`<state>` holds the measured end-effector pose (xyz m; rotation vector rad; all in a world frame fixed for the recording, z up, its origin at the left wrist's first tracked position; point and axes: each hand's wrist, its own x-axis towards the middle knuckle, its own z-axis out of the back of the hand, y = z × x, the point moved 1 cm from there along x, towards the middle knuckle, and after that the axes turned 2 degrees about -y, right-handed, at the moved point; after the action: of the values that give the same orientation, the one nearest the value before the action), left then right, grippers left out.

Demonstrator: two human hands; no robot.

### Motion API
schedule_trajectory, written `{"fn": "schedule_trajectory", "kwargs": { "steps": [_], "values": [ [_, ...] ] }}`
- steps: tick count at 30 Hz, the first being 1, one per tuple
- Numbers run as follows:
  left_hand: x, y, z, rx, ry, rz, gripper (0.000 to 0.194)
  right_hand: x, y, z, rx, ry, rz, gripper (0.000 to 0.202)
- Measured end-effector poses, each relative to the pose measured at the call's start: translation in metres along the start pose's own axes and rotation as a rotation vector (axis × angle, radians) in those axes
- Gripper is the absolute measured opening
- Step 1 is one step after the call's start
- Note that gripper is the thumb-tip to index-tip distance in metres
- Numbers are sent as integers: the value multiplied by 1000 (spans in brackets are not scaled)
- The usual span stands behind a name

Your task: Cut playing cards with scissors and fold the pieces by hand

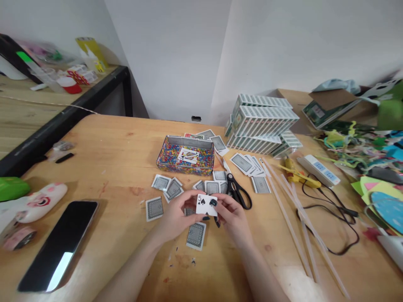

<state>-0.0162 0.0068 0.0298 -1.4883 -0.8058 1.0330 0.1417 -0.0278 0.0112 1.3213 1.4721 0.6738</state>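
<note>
A five of spades card piece (204, 205) is held up between both hands, its face toward me. My left hand (180, 214) pinches its left side, and my right hand (232, 216) grips its right side with dark-nailed fingers. Cut card pieces lie face down around the hands, one (196, 236) just below them and another (154, 209) to the left. Beyond the hands stands an open box (185, 169) with a colourful speckled surface, a face card (188, 155) lying inside. Black-handled scissors (239, 192) rest right of my right hand.
Stacked card boxes (261, 121) stand at the back right, near spread cards (242, 163). Further right are glue sticks (296, 218), a yellow glue gun (302, 178), a power strip (319, 170) and a black cable. A phone (59, 245) lies at the left.
</note>
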Motion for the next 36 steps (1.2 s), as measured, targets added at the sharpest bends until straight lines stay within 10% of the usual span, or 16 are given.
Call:
{"fn": "schedule_trajectory", "kwargs": {
  "steps": [11, 36],
  "values": [
    [-2, 3, 4, 13, -55, -73, 40, -5, 11, -3, -85, 174, 83, 50],
    [0, 10, -6, -157, -140, 39, 20, -7, 3, -9, -124, 29, 118, 21]
  ]
}}
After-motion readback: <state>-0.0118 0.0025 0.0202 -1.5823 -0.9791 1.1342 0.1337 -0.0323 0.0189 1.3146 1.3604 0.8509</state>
